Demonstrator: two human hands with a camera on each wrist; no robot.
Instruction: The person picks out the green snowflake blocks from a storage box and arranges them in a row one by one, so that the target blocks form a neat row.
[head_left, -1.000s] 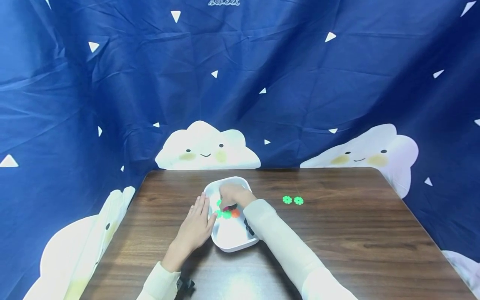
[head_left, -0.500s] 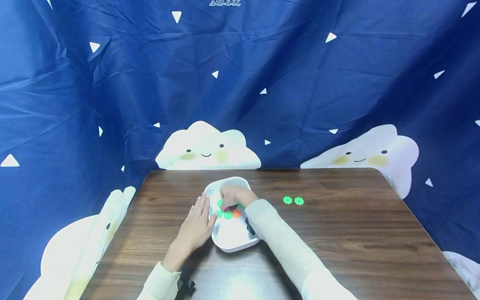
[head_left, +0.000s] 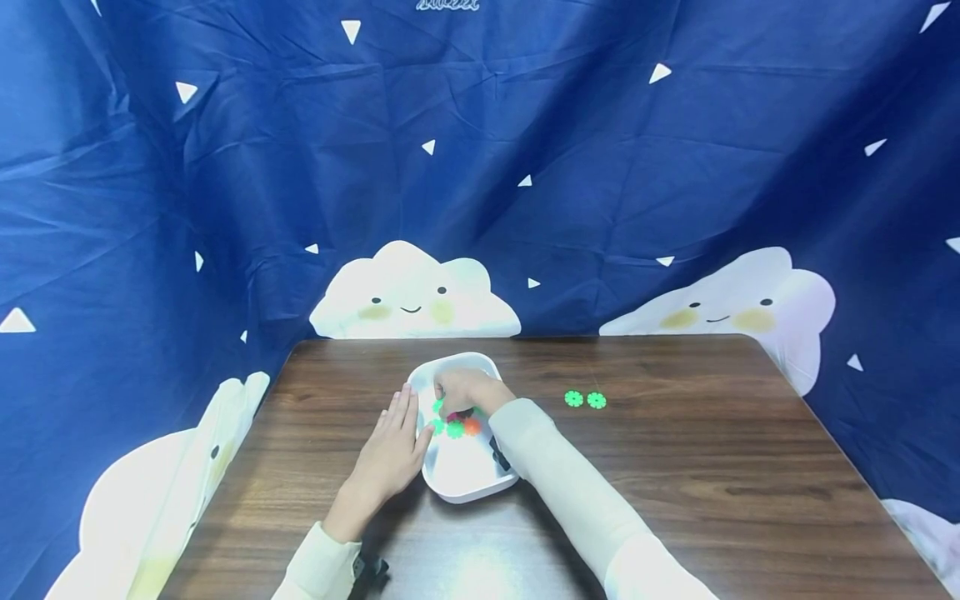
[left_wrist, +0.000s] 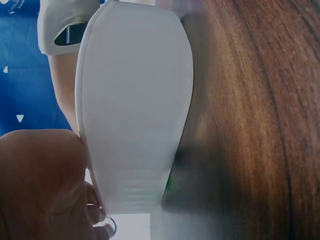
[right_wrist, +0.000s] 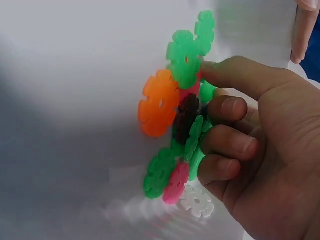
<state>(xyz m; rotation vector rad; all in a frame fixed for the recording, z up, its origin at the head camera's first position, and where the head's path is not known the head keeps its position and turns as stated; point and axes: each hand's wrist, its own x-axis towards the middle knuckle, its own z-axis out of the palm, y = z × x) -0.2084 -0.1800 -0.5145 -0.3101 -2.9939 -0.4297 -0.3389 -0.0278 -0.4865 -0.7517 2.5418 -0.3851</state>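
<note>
A white plastic tray [head_left: 459,485] stands on the wooden table, holding a cluster of flower-shaped notched discs. My left hand [head_left: 386,458] rests with extended fingers along the tray's left rim; the left wrist view shows the tray's outer wall [left_wrist: 135,100]. Inside the tray is my right hand [head_left: 467,390], fingers curled against the pile. In the right wrist view its thumb tip touches the cluster beside a green disc [right_wrist: 184,59]. An orange disc [right_wrist: 159,103], a dark brown one [right_wrist: 188,119], a pink one [right_wrist: 176,182] and a white one [right_wrist: 197,201] lie close by. I cannot tell whether the fingertips pinch any.
On the table [head_left: 675,483] to the right of the tray, two green discs [head_left: 585,400] lie side by side. A blue curtain [head_left: 570,167] printed with clouds and white triangles hangs behind the table's far edge.
My right hand shifts very slightly among the discs inside the tray. The left hand and the tray stay where they were.
</note>
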